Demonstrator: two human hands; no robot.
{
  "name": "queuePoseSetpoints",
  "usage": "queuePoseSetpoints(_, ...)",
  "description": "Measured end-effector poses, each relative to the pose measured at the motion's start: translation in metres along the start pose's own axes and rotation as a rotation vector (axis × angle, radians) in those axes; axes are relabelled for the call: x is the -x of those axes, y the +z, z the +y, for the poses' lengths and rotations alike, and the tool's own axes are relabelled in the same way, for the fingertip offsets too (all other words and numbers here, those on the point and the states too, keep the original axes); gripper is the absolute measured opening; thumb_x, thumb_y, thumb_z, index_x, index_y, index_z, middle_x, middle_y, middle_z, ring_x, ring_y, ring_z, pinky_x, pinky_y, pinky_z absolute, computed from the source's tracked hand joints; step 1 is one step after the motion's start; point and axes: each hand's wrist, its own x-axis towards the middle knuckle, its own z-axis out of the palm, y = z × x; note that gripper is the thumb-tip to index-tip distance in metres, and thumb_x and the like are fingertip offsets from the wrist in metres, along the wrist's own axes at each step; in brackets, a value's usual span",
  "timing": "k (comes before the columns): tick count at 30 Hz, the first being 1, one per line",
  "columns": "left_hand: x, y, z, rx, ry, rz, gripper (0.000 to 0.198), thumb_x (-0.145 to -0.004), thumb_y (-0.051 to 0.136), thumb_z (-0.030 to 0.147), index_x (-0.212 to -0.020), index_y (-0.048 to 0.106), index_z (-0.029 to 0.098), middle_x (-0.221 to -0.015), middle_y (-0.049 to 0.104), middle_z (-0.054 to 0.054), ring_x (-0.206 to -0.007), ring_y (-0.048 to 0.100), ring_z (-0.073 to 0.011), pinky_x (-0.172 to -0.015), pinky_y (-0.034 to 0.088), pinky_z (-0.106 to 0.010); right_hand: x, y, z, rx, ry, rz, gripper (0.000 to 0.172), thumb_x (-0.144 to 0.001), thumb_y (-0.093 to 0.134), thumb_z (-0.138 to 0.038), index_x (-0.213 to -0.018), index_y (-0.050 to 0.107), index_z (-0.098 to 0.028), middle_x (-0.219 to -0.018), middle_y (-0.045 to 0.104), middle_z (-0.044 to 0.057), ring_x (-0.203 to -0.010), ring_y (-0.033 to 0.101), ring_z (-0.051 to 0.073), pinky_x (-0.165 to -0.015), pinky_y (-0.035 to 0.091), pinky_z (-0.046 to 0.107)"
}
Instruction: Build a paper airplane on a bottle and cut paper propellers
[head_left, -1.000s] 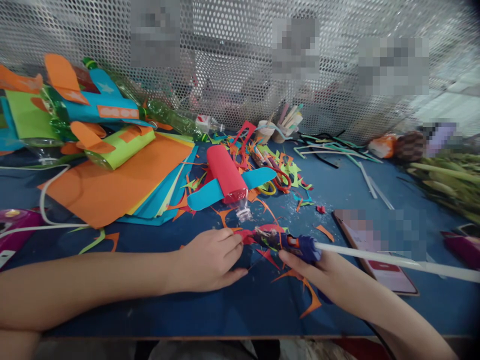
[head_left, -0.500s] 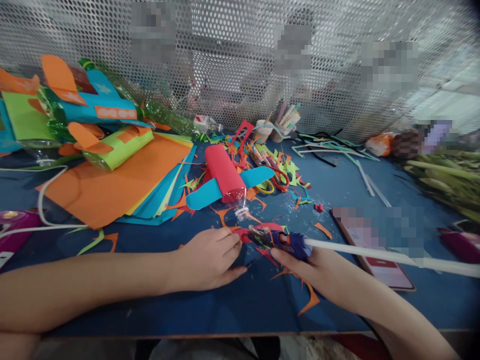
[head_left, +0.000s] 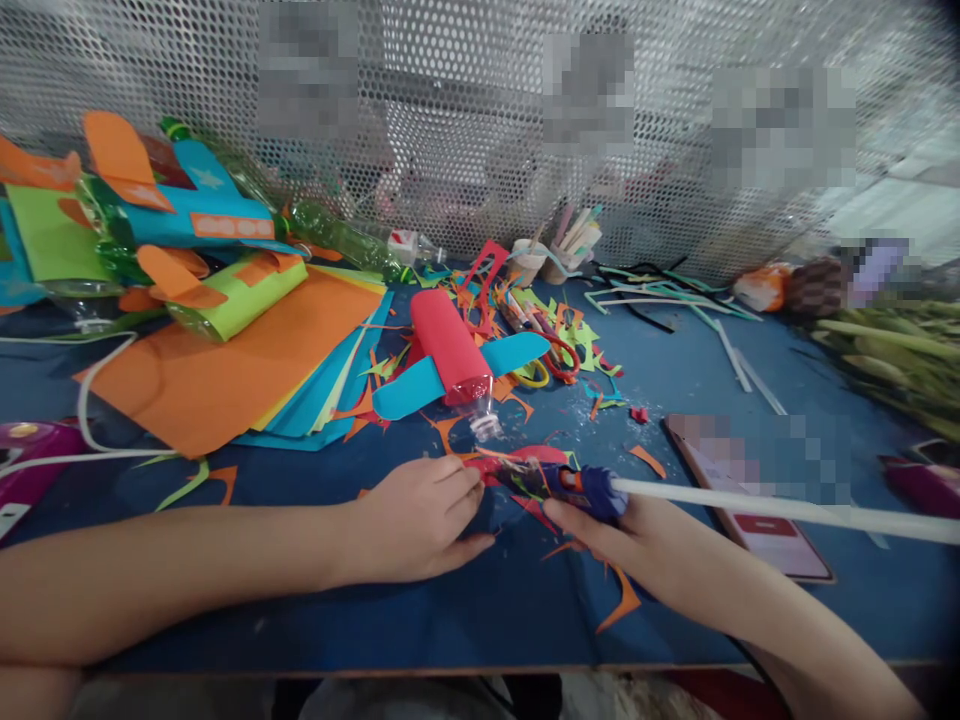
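Blue table (head_left: 525, 610), heavily littered. Left of centre: a fanned stack of paper sheets (head_left: 225, 370), orange on top. Centre: a red bottle plane (head_left: 454, 350) with blue wings, lying among paper scraps (head_left: 570, 340). Upper left: more bottle planes (head_left: 195, 230). Upper centre: paper cups (head_left: 544, 262) holding sticks. Right: a phone (head_left: 765, 510), white strips (head_left: 739, 365) and green stalks (head_left: 892, 350). Left edge: a pink device (head_left: 30, 465) and a white cable (head_left: 86, 400). Lower centre: my left grip (head_left: 416, 520) rests on the table, fingertips at a red scrap (head_left: 487, 468).

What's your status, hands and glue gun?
Left hand at red scrap. Right hand grips glue gun, nozzle at scrap. Offcuts litter table around.
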Motion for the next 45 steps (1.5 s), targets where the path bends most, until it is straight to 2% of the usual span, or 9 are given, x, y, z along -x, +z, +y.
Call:
queuePoseSetpoints(3,0.001,0.001,0.0,0.005,0.013,0.017,0.041,-0.089,0.041,0.038,-0.096,0.062,0.004,-0.093,0.065,-0.016,-0.087,0.06,-0.0255,-0.069,0.054,-0.036,-0.003,0.001,0.002,0.023,-0.009,0.052,0.035,-0.085,0.046,-0.047,-0.111,0.061,-0.029,-0.102,0.069,-0.001,-0.094,0.064,0.023,-0.084,0.05,0.038)
queuePoseSetpoints(13,-0.003,-0.003,0.0,0.016,0.005,-0.037,0.039,-0.089,0.039,0.037,-0.091,0.062,0.006,-0.091,0.064,-0.016,-0.085,0.059,-0.025,-0.069,0.053,-0.036,0.007,0.0,0.018,-0.007,-0.007,0.142,0.02,-0.076,0.059,-0.041,-0.089,0.071,-0.031,-0.085,0.073,-0.002,-0.081,0.068,0.025,-0.07,0.055,0.034)
queuePoseSetpoints(18,-0.002,-0.001,-0.002,0.037,-0.004,0.035,0.035,-0.088,0.043,0.036,-0.098,0.059,0.006,-0.093,0.063,-0.014,-0.086,0.058,-0.0234,-0.072,0.053,-0.036,0.005,-0.002,0.011,-0.104,0.04,0.121,0.027,-0.08,0.052,-0.046,-0.089,0.069,-0.027,-0.081,0.073,-0.002,-0.074,0.068,0.022,-0.065,0.055,0.03)
queuePoseSetpoints(22,-0.006,-0.006,-0.015,0.077,-0.035,0.16,0.022,-0.085,0.046,0.022,-0.099,0.056,0.008,-0.095,0.061,-0.012,-0.093,0.055,-0.02,-0.081,0.05,-0.033,0.009,-0.003,0.01,-0.194,0.083,0.235,0.036,-0.082,0.046,-0.05,-0.065,0.062,-0.023,-0.065,0.067,0.0,-0.063,0.063,0.018,-0.057,0.054,0.026)
queuePoseSetpoints(25,-0.013,-0.013,-0.034,-0.001,-0.064,0.158,0.023,-0.085,0.045,0.015,-0.106,0.054,0.012,-0.102,0.056,-0.011,-0.103,0.05,-0.0214,-0.09,0.046,-0.038,0.012,0.003,0.016,-0.225,0.066,0.296,0.04,-0.083,0.043,-0.051,-0.058,0.055,-0.022,-0.058,0.061,0.0,-0.057,0.06,0.017,-0.053,0.052,0.025)
queuePoseSetpoints(30,-0.028,-0.017,-0.06,-0.148,0.035,0.033,0.045,-0.082,0.052,0.012,-0.124,0.046,0.026,-0.135,0.037,-0.009,-0.127,0.029,-0.0279,-0.104,0.031,-0.049,0.014,0.023,0.015,-0.239,0.072,0.317,0.04,-0.084,0.043,-0.051,-0.062,0.058,-0.021,-0.062,0.065,0.002,-0.06,0.062,0.018,-0.059,0.054,0.028)
queuePoseSetpoints(34,-0.039,-0.014,-0.069,-0.119,0.061,0.049,0.03,-0.087,0.048,0.018,-0.115,0.055,0.025,-0.129,0.045,-0.007,-0.126,0.03,-0.0261,-0.104,0.03,-0.048,0.018,0.035,0.01,-0.178,0.089,0.399,0.039,-0.082,0.044,-0.053,-0.071,0.064,-0.021,-0.062,0.066,0.004,-0.064,0.064,0.021,-0.062,0.055,0.031)
queuePoseSetpoints(38,-0.045,-0.014,-0.074,-0.046,0.044,0.112,0.032,-0.087,0.05,0.024,-0.119,0.052,0.027,-0.122,0.054,-0.002,-0.125,0.032,-0.0236,-0.105,0.026,-0.05,0.023,0.042,0.011,-0.149,0.136,0.504,0.04,-0.079,0.046,-0.056,-0.079,0.066,-0.021,-0.071,0.07,0.006,-0.072,0.067,0.025,-0.067,0.056,0.035)
queuePoseSetpoints(45,-0.046,-0.023,-0.074,-0.004,0.0,0.154,0.038,-0.088,0.049,0.028,-0.126,0.045,0.024,-0.127,0.054,-0.001,-0.128,0.029,-0.0232,-0.107,0.019,-0.054,0.016,0.042,0.004,-0.128,-0.067,0.515,0.029,-0.081,0.049,-0.045,-0.094,0.064,-0.024,-0.088,0.07,0.007,-0.082,0.066,0.024,-0.078,0.054,0.036)
